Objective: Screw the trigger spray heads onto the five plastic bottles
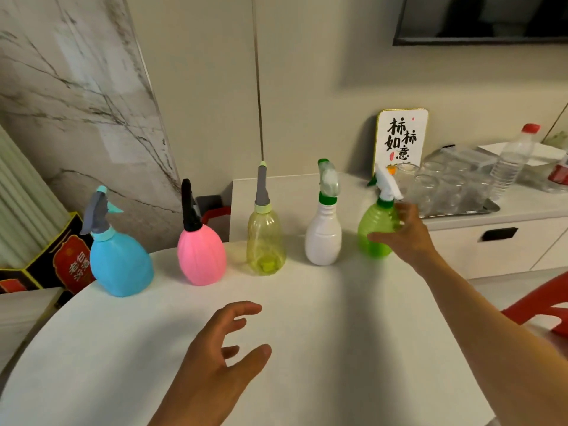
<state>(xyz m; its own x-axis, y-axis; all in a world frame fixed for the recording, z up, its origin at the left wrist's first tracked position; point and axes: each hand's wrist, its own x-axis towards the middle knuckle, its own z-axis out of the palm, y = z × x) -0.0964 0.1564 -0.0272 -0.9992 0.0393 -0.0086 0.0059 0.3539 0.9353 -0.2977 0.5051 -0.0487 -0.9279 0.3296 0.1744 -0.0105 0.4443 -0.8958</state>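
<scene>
Plastic bottles, five, are ranged upright along the far edge of the white table [307,348], each capped with a trigger head: blue bottle [121,265], pink bottle [201,256], yellow bottle [266,241], white bottle [323,238], green bottle [376,232]. The right hand [402,235] is spread loosely beside the green bottle; contact cannot be told. The left hand [215,358] is held empty above the near table, fingers relaxed.

Five bottles stood in a row across the far part of the table [307,348], each with a spray head on top. The first bottle [121,262] was at the far left, the fifth bottle [376,230] at the far right. Behind the row, to the right, a sign [401,139] stood on a counter [507,207], with a tray of glasses [445,186] beside it.
</scene>
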